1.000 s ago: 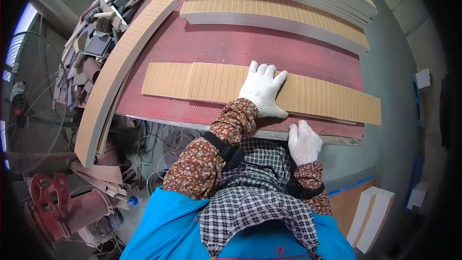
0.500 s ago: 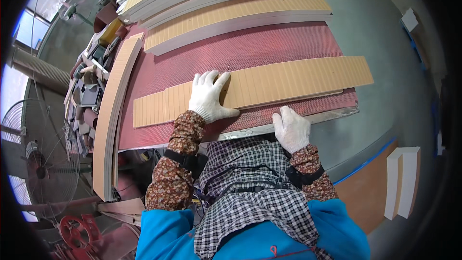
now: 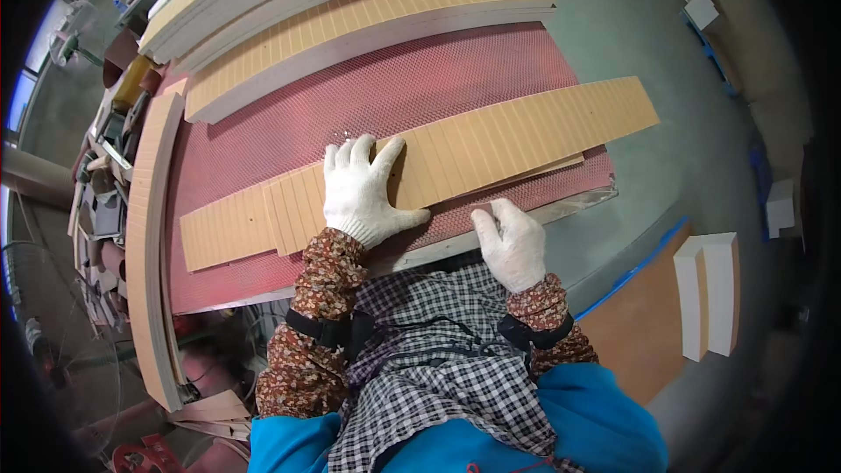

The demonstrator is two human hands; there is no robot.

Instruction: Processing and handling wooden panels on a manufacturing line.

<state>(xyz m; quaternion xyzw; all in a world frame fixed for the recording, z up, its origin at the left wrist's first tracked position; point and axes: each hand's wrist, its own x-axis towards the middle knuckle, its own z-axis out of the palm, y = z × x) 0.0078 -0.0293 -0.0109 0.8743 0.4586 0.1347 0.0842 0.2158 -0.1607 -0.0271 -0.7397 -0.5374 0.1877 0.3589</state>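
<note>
Two long, thin tan boards with crosswise stripes lie overlapped on a red mesh-textured tabletop. The upper board [image 3: 499, 140] sits shifted to the right, its right end past the table's edge. From under it, the lower board [image 3: 228, 232] shows at the left and along the near edge. My left hand [image 3: 359, 197], in a white knitted glove, rests on the upper board with fingers spread and thumb by its near edge. My right hand [image 3: 511, 245], gloved too, is closed with curled fingers at the table's near edge, just short of the boards. Anything inside it is hidden.
Thick stacks of similar boards [image 3: 377, 39] stand at the table's far side. Another stack [image 3: 151, 236] lies along the left edge, beside a clutter of tools and scraps [image 3: 109, 184]. White angled pieces [image 3: 708, 293] rest on a brown panel [image 3: 626, 333] at right.
My view has shifted and turned. The upper board has slid a little to the right over the lower one, with my left hand still on it. My right hand stays near the table's edge.
</note>
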